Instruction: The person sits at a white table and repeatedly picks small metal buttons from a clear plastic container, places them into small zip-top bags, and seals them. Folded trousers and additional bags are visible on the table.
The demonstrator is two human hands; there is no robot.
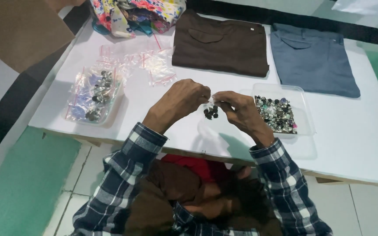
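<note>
Several dark buttons sit in a small clear bag point(211, 111) held above the white table point(351, 135). Left hand point(182, 98) and right hand point(237, 107) both pinch its top edge, fingers closed on it. Best to keep the mouth level and press along the seal evenly so nothing spills. Tray of mixed buttons point(278, 114) just right; filled bags point(93, 89) left; folded trousers behind.

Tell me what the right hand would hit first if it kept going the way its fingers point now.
The right hand points left, toward the left hand. It would first meet the small clear bag of dark buttons pinched between them, then the left hand's fingers. Depth looks matched, though one view cannot confirm it.
</note>
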